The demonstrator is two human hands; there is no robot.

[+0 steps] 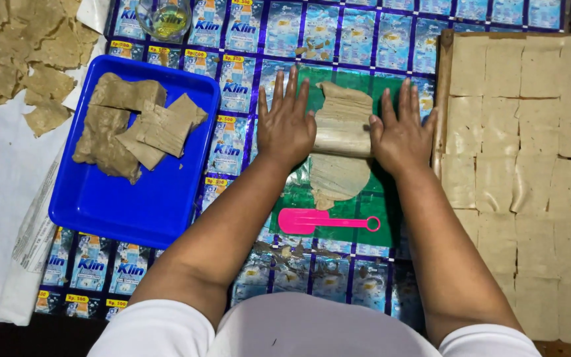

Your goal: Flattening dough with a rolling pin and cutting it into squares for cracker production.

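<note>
Beige dough sheet [338, 168], thin and ragged at the edges, lies on a green plastic patch [358, 215] in the middle of a work surface covered with a blue mat of printed sachet wrappers [312, 33]. Across the dough sits a pale cylindrical rolling pin [342, 140], wrapped with dough. The left hand [286, 125] rests flat on the pin's left end, fingers spread and straight, palm down, not closed round anything. The right hand [401, 132] lies the same way on the right end, open and pressing, fingers pointing far.

Just near of the dough, on the green patch, lies a pink flat plastic scraper [318, 220]. To the left stands a blue rectangular plastic tray [100, 205] holding folded brownish dough pieces [133, 125]. Far left, broken tan sheets [21, 53] are piled on white paper [1, 178]. At the far edge stands a clear glass jar with yellowish liquid [164, 18]. On the right, a wooden board [443, 99] carries rows of flat pale dough squares [530, 165], laid edge to edge.
</note>
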